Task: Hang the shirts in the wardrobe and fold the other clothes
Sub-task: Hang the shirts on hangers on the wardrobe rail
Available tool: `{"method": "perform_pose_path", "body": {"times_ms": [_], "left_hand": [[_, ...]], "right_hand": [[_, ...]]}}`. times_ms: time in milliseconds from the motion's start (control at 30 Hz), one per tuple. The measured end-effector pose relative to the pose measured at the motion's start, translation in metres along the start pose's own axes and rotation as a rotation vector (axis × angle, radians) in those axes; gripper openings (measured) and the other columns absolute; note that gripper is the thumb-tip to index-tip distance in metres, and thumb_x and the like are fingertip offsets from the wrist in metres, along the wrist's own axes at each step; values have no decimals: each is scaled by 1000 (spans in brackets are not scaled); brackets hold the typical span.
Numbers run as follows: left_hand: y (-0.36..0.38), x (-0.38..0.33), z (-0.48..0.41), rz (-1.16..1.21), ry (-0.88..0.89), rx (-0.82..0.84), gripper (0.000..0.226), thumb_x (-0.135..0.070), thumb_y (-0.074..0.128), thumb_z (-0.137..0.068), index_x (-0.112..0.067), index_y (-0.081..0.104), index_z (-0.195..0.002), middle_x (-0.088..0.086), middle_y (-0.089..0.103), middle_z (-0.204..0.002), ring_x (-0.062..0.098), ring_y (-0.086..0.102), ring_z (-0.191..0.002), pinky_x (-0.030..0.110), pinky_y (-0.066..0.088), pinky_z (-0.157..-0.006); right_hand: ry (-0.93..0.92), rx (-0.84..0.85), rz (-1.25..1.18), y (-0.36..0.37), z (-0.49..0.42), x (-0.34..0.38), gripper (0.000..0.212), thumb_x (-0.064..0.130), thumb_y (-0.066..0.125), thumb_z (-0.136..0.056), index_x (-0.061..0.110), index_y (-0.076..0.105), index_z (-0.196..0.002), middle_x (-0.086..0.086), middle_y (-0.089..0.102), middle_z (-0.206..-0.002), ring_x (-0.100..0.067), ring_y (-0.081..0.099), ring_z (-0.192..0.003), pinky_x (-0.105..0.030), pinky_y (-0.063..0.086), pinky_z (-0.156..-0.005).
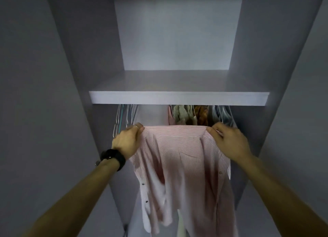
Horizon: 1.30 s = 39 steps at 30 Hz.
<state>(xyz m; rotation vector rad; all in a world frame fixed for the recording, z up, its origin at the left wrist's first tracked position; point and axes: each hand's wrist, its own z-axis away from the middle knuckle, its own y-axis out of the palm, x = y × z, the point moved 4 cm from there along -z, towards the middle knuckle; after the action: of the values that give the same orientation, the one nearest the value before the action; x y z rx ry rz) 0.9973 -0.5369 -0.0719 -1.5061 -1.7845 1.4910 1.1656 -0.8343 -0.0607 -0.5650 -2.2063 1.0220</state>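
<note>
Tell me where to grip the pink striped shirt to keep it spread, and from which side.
Grip the pink striped shirt at its two shoulder ends, from the near side, as the left hand and right hand do. Its top edge runs straight between them and the body hangs free below, so the corners likely carry it evenly.

There's the pink striped button-up shirt (181, 158), spread before the wardrobe opening, just below the flat grey shelf board (177, 98). The left hand (126, 141) grips its left shoulder and the right hand (229, 141) its right. Behind the left hand, thin metal wire hangers (119, 119) hang under the shelf. Behind the shirt, towards the right, is a bunch of hung fabric garments (188, 115).
</note>
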Motion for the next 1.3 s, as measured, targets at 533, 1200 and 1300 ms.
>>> {"method": "perform_pose_path", "body": {"times_ms": [533,1200,1300], "left_hand": [[-19,39,51,552,-331,299,27,-49,71,-87,-23,79,-91,-7,76,-88,3,68,-80,16,50,-72],[-44,-11,58,802,-134,365,35,-40,82,-79,-15,75,-103,0,76,-98,9,70,-91,20,52,-77],[-50,-6,56,732,-116,315,21,-31,82,-81,-16,78,-95,-3,77,-92,12,72,-92,21,53,-87]], "right_hand": [[-52,395,-358,54,3,7,9,20,67,-96,26,73,-96,19,69,-91,8,61,-84,-3,42,-70],[-201,435,-878,67,-12,149,12,9,73,-89,18,77,-96,9,77,-91,-5,70,-90,-19,52,-84],[-164,409,-898,73,-11,158,14,7,76,-86,19,77,-93,11,77,-87,-2,70,-87,-14,50,-81]]}}
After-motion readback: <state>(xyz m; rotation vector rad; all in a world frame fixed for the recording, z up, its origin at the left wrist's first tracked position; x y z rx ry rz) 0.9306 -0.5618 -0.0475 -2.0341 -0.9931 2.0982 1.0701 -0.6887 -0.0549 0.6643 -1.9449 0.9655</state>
